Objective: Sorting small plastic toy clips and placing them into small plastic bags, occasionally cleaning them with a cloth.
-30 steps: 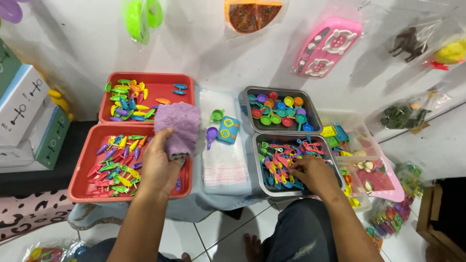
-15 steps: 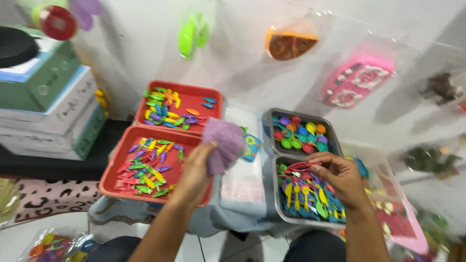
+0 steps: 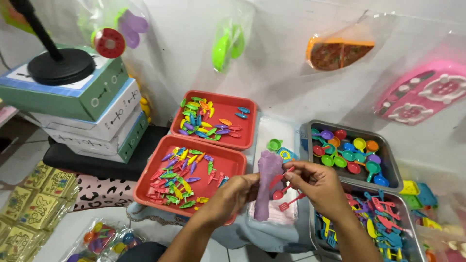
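My left hand [image 3: 232,195] grips a purple toy piece [image 3: 266,183], held upright in front of me. My right hand [image 3: 314,184] pinches small red toy utensils [image 3: 286,192], a spoon and a spatula, right beside the purple piece. Both hands meet above a white cloth [image 3: 276,216] between the trays. A near red tray [image 3: 231,163] of small colourful toy pieces lies left of my hands.
A far red tray [image 3: 245,131] holds more pieces. Two metal trays [image 3: 388,162] at the right hold toy pans and utensils. Stacked boxes [image 3: 92,114] stand at the left. Bagged toys [image 3: 335,51] hang on the wall. More packets [image 3: 29,204] lie on the floor.
My right hand lifted out of the metal tray with red utensils and came to the purple piece. My left hand brought the piece toward the middle. The view turned left.
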